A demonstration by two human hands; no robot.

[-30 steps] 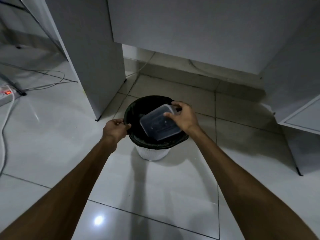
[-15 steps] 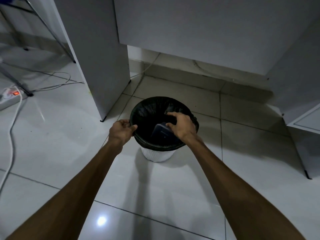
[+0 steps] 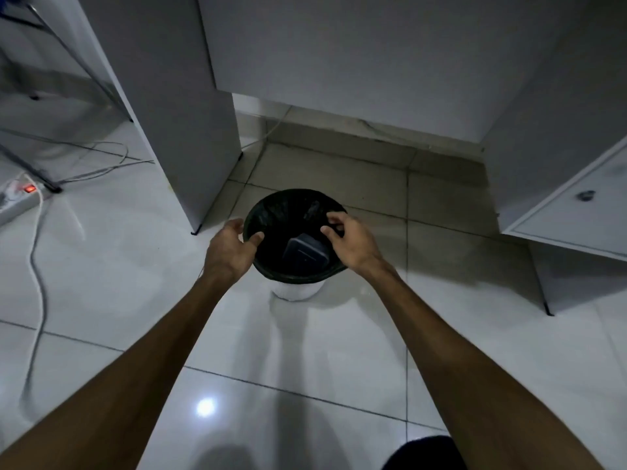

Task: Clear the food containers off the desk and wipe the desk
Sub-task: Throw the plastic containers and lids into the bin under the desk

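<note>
Both hands hover at the rim of the bin (image 3: pixel 298 286), which stands on the tiled floor (image 3: pixel 101 266) under the table (image 3: pixel 339 45); the left hand (image 3: pixel 230 252) has let go of the liner edge it pinched half a second ago, fingers now loosely spread; the right hand (image 3: pixel 349 242) has lifted clear, fingers relaxed and empty; the food container (image 3: pixel 305 256) lies tilted inside the black liner (image 3: pixel 271 215), deeper than before.

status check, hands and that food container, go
Left hand and right hand both empty, fingers relaxed, at the bin's rim. Container lies inside the black liner. Nothing blocking.
</note>
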